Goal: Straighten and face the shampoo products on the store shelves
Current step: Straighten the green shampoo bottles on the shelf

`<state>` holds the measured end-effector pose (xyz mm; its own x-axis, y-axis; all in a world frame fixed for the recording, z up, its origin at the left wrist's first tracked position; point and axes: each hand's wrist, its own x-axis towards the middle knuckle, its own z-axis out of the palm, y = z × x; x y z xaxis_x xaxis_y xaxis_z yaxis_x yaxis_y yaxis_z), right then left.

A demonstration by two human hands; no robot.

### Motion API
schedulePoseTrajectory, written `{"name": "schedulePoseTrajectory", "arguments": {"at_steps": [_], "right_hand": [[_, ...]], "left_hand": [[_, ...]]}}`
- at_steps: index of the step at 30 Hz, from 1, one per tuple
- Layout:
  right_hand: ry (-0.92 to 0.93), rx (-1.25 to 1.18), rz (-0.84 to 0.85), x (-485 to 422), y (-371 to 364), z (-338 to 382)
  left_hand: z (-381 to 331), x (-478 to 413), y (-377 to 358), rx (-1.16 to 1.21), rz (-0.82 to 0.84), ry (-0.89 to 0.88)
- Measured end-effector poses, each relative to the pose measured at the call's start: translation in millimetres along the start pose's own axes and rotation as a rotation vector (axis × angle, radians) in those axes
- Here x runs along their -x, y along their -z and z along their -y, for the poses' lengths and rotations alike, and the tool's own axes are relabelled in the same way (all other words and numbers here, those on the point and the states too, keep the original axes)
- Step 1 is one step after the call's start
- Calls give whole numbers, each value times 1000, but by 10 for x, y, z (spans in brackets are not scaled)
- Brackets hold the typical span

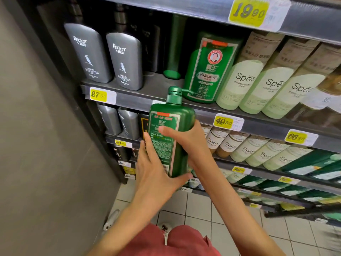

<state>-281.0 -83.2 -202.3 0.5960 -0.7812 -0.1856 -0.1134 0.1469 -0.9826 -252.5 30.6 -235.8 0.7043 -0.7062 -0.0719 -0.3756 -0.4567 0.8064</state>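
Standing at the left of the upper shelf (140,100), two grey bottles (88,52) face outward, with a yellow price tag (98,94) on the shelf lip below them.

Below and in front of that lip, the left hand (155,169) reaches up from the lower left with the back of the hand to the camera. Its fingers (149,145) lie straight and flat along the left edge of the label, and the thumb stretches right across the bottom corner. It presses against the green pump bottle (166,146) rather than wrapping it.

The bottle is held in the air between the two hands, clear of the shelf. Its lower half is inside the grip and its shoulder and neck rise above both hands. Its long axis is near upright, the top leaning slightly right. The pump head (175,90) is uppermost, its spout pointing right, and a label of fine print faces the camera.

The right hand (186,141) comes in from the right and clamps the bottle's side, thumb laid across the label front. Its other fingers go behind the bottle, out of sight.

Further right, a green shelf bottle (210,69) stands with its front label outward. Beside it, pale green bottles (245,84) lean in a row.
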Motion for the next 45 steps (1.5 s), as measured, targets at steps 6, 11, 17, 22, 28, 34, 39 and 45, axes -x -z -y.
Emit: {"name": "schedulePoseTrajectory", "arguments": {"at_steps": [6, 11, 17, 22, 28, 34, 39, 45], "right_hand": [[-78, -19, 4, 1, 50, 67], [-138, -77, 159, 103, 433, -25], [-252, -263, 361, 148, 373, -137], [-215, -234, 203, 167, 184, -124], [-46, -21, 194, 341, 198, -249], [-232, -132, 448, 358, 390, -442], [-55, -1, 385, 402, 417, -617], [124, 143, 345, 476, 408, -668]], "left_hand": [[119, -103, -36, 121, -20, -34], [234, -160, 215, 882, 416, 96], [270, -107, 233, 1248, 675, 320], [229, -162, 448, 1045, 573, 271], [271, -117, 357, 921, 402, 210], [400, -132, 384, 880, 492, 128], [491, -311, 516, 520, 537, -44], [571, -336, 454, 394, 485, -146]]}}
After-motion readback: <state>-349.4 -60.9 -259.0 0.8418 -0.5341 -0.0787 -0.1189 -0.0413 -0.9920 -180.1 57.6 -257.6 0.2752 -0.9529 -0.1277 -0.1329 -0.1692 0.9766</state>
